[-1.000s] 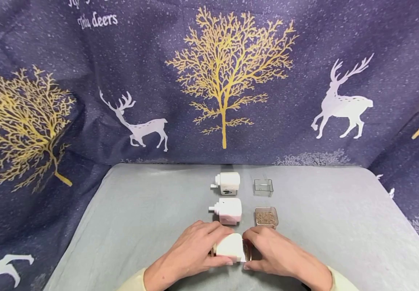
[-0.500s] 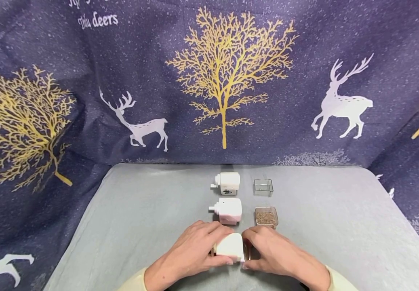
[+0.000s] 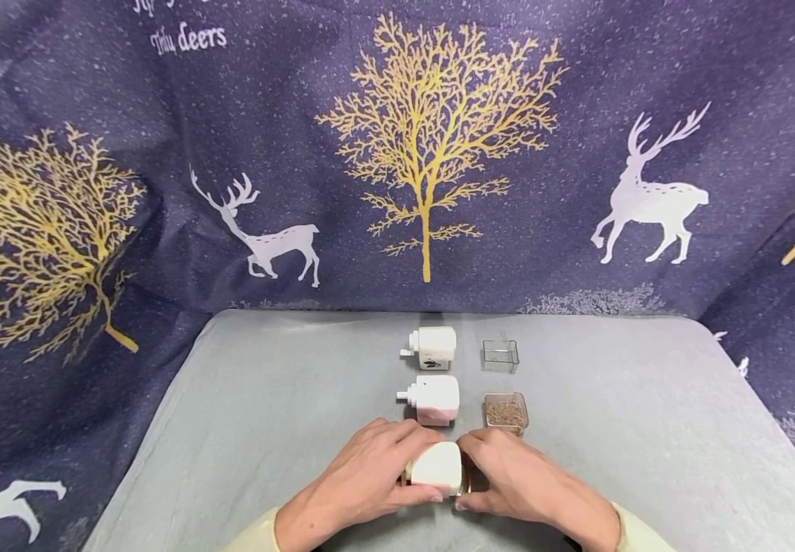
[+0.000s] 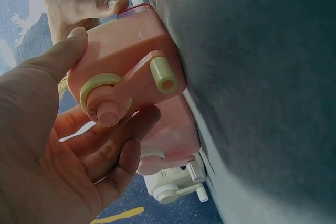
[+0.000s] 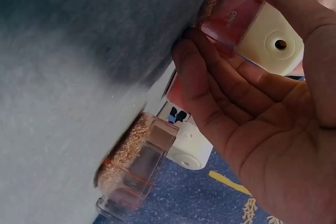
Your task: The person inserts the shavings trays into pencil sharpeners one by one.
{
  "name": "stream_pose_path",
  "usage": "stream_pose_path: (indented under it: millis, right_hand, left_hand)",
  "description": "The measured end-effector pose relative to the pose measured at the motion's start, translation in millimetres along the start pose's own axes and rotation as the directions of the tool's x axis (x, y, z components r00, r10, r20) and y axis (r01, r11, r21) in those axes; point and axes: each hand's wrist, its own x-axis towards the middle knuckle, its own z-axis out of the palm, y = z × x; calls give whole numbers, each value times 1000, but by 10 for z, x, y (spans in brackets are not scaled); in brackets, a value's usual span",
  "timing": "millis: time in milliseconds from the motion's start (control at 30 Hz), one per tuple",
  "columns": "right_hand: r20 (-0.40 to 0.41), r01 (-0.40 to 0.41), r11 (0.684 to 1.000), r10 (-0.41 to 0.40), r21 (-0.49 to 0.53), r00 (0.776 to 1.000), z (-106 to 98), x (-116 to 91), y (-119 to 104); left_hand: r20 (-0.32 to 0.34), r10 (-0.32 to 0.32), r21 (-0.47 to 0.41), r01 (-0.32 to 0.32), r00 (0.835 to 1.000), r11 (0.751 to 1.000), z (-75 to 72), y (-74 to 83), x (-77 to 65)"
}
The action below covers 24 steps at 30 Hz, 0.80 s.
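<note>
At left on a gray-covered table (image 3: 266, 406), a person's left hand (image 3: 369, 469), its sleeve pale yellow, grips a cream-and-coral crank sharpener (image 3: 436, 468) between thumb and fingers. The sharpener's crank (image 4: 137, 75), tipped with a yellow knob, faces left, toward the palm. Just beyond it on the table stand a white-and-pink sharpener (image 3: 436, 399) and, farther back, a white sharpener (image 3: 436, 345) with a dark print, their cranks also to the left. On the held sharpener's right side, a see-through reddish drawer (image 5: 233, 19) with shavings inside meets the body; how far it is seated cannot be told. To the right of the standing pair sit a clear tray (image 3: 500, 353) and, nearer, a tray of shavings (image 3: 505, 414). At right, the right hand (image 3: 521, 477) pinches the drawer between thumb and fingers.
</note>
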Motion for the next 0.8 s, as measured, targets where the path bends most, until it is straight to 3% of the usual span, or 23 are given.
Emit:
stream_pose_path:
  millis: [800]
  right_hand:
    - [-1,-39,998,39,40,999,44,74,-40]
  left_hand:
    - [-4,19,18,-19,1000,1000,13,-3,-8]
